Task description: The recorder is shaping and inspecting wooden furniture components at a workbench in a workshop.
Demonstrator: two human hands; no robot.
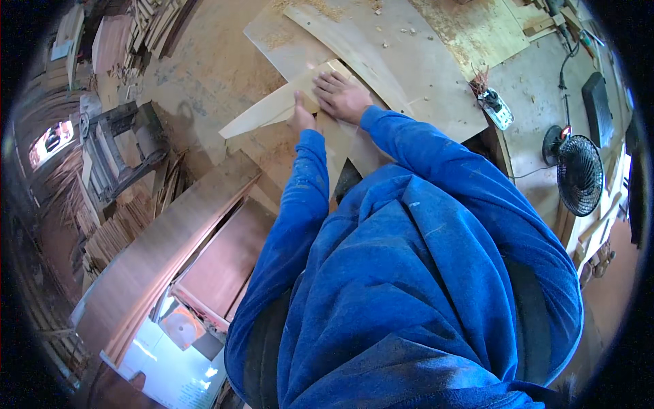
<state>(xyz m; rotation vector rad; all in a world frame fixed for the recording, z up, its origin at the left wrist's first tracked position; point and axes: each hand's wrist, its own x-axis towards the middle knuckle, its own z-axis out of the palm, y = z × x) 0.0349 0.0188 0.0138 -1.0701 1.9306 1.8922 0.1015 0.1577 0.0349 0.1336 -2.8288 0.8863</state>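
Note:
A pale, angled wooden piece (pixel 262 114) lies across the work surface, with a long narrow end reaching to the left. My left hand (pixel 304 117) is at its near edge, with the thumb up over the top face and the other fingers hidden, so it seems to grip the edge. My right hand (pixel 340 96) rests palm down near the wider end, fingers stretched out and slightly apart. Beyond it runs a long, curved wooden strip (pixel 334 42). All of this is on or beside a large, flat, pale sheet (pixel 426 78).
Sawdust (pixel 317 8) and small chips litter the far side. To the right are a power strip (pixel 496 109) with wires and a black fan (pixel 580 175). A wooden cabinet (pixel 157 255) stands at the lower left, near a metal machine frame (pixel 122 150) and stacked timber offcuts (pixel 119 235).

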